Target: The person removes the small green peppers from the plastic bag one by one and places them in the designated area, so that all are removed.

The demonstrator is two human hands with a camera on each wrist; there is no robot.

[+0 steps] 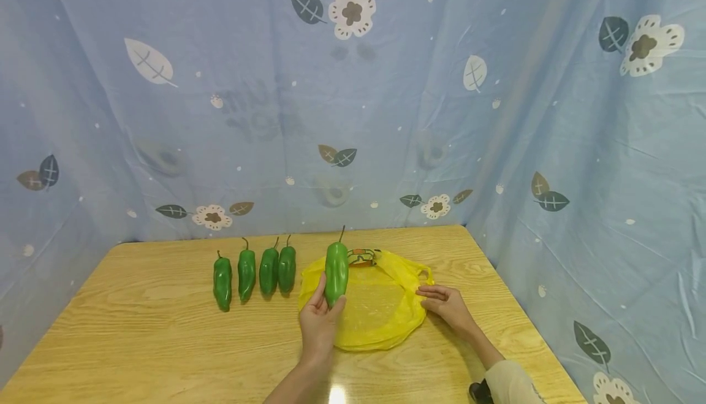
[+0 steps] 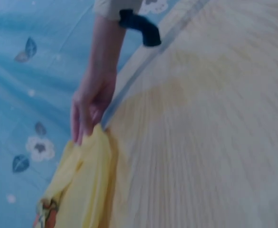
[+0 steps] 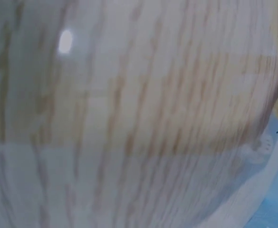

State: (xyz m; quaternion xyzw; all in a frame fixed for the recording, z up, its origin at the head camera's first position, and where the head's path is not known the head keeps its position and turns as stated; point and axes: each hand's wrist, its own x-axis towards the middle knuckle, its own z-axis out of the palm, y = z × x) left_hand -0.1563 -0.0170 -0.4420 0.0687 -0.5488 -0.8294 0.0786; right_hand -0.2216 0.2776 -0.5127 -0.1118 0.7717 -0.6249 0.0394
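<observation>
In the head view my left hand (image 1: 318, 324) grips a long green pepper (image 1: 336, 272) near its lower end, with the stem pointing away. The pepper is in front of the left part of a yellow plastic bag (image 1: 369, 306), which lies spread on the table with its mouth wide. At the bag's right edge my right hand (image 1: 448, 307) pinches the thin plastic by a handle. The left wrist view also shows the right hand (image 2: 92, 102) with its fingertips on the raised yellow bag (image 2: 89, 175). My left hand is not seen there.
Several more green peppers (image 1: 246, 272) lie in a row left of the bag, on a wooden table (image 1: 149, 330). A blue patterned curtain (image 1: 386, 116) hangs behind the table and along its sides. The right wrist view shows mostly tabletop (image 3: 129, 104).
</observation>
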